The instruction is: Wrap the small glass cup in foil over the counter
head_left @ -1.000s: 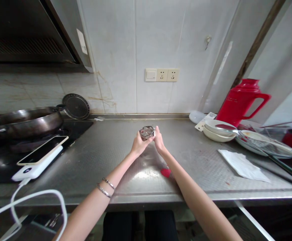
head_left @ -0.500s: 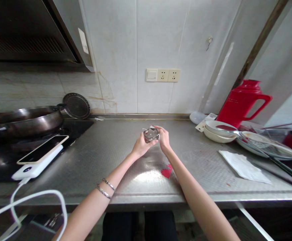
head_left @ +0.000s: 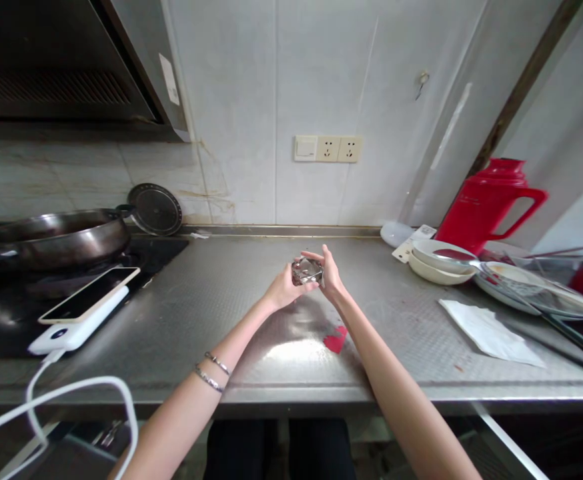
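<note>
A small, shiny, silvery object (head_left: 306, 270), which looks like crumpled foil, is held just above the steel counter (head_left: 211, 313). My left hand (head_left: 286, 288) grips it from the left, its thumb along the near side. My right hand (head_left: 331, 275) closes round the right side, with one fingertip raised and other fingers behind the object. What lies inside or under the silvery object is hidden. On the counter below, near my right forearm, lies a red heart-shaped scrap (head_left: 335, 339).
At left, a pan (head_left: 71, 240), a phone (head_left: 90, 295) and a white power bank (head_left: 79, 327) with its cable sit on the hob. To the right are stacked bowls (head_left: 439, 267), a red thermos (head_left: 486, 207), a white tissue (head_left: 491, 333) and several plates and utensils.
My right hand's fingers have shifted, and one now points up. The silvery object looks slightly turned and lower between my hands. The view has moved a little.
</note>
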The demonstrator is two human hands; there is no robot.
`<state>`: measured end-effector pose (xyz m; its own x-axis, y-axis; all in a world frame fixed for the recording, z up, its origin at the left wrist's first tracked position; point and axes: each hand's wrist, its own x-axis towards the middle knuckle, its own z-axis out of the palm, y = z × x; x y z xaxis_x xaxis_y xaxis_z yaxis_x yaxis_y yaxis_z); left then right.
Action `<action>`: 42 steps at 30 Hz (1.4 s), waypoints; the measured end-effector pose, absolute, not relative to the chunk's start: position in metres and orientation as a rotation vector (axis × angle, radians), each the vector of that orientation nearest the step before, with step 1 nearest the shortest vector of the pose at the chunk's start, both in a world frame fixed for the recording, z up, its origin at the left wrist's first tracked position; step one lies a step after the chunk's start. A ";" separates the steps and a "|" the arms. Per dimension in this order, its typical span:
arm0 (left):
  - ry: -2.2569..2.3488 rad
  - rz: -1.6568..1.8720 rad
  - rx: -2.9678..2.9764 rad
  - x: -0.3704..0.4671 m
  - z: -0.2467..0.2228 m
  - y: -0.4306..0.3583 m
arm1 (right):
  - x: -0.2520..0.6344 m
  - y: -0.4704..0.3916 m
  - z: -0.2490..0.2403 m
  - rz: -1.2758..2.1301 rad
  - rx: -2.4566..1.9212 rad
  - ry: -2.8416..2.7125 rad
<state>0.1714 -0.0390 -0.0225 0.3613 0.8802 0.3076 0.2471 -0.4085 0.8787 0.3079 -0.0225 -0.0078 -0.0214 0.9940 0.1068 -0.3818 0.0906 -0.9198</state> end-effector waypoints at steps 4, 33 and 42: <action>1.012 1.058 1.935 0.167 -0.022 -0.037 | 0.307 -0.021 -0.013 1.236 -0.882 -1.015; 1.037 1.377 1.657 0.180 -0.043 -0.018 | 0.295 -0.021 -0.017 0.871 -1.025 -0.992; 0.597 1.135 1.577 0.183 -0.025 -0.034 | 0.305 -0.020 -0.012 0.977 -0.961 -0.950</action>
